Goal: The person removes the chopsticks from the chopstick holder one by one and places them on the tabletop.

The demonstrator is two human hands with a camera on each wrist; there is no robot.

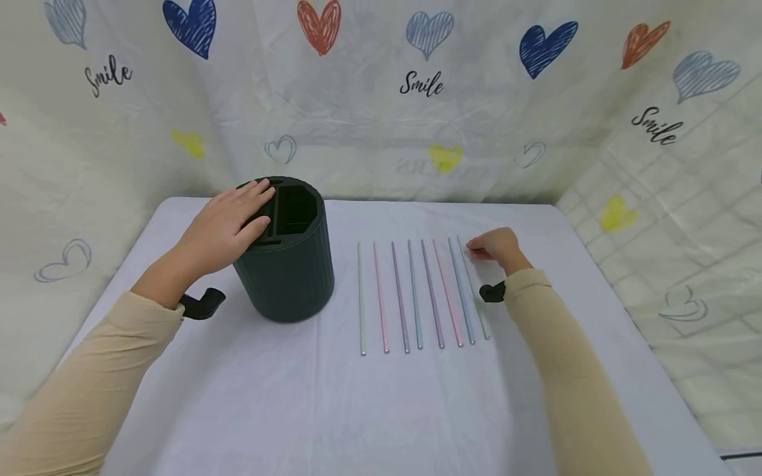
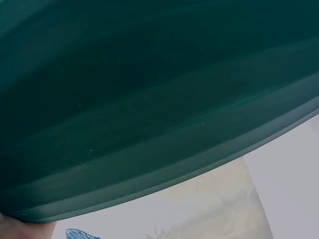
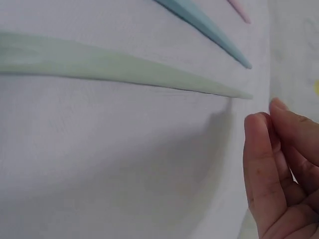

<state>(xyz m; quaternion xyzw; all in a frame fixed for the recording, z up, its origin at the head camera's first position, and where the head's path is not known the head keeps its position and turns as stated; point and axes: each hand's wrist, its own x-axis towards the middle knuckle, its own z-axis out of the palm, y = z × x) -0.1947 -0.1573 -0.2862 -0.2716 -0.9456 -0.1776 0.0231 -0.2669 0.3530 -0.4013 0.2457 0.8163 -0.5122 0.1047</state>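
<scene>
A dark green ribbed holder [image 1: 288, 281] with a divided top stands on the table. My left hand [image 1: 220, 228] rests over its left rim, fingers extended across the top; the holder's wall fills most of the left wrist view. Several pastel chopsticks lie in a row right of it, thin ends pointing away. My right hand [image 1: 495, 246] is beside the far tip of the rightmost, pale green chopstick [image 3: 139, 68]. In the right wrist view its thumb and fingers are close together just past that tip, with nothing between them. A blue chopstick [image 3: 209, 37] lies alongside.
White cloth covers the table [image 1: 369, 410]. Behind it hangs a pale curtain [image 1: 357, 112] printed with hearts and "Smile". A black wrist mount [image 1: 204, 304] sticks out beside the left wrist, close to the holder, and another [image 1: 492, 292] is on the right wrist.
</scene>
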